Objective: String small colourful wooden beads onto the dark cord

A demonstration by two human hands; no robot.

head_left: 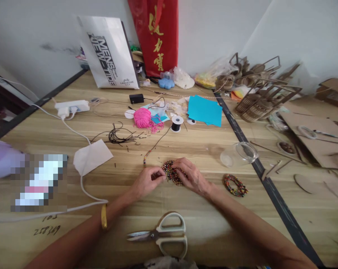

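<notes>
A heap of small multicoloured beads (170, 173) lies on the wooden table between my hands. My left hand (148, 182) is at its left edge, thumb and forefinger pinched together. From a white spool of black cord (177, 124), a strand runs down to this hand, with a row of threaded beads (146, 157) along its lower part. What sits between the left fingertips is too small to see clearly. Over the right side of the heap, my right hand (191, 177) has its fingers curled down onto the beads; its fingertips are partly hidden.
Scissors (160, 235) lie near the front edge. To the right are a coiled bead string (235, 185) and a clear plastic cup (239, 154) on its side. Pink yarn (142, 118), cut black cords (117, 134) and blue sheets (205, 110) lie farther back. A white cable (83, 186) crosses the left.
</notes>
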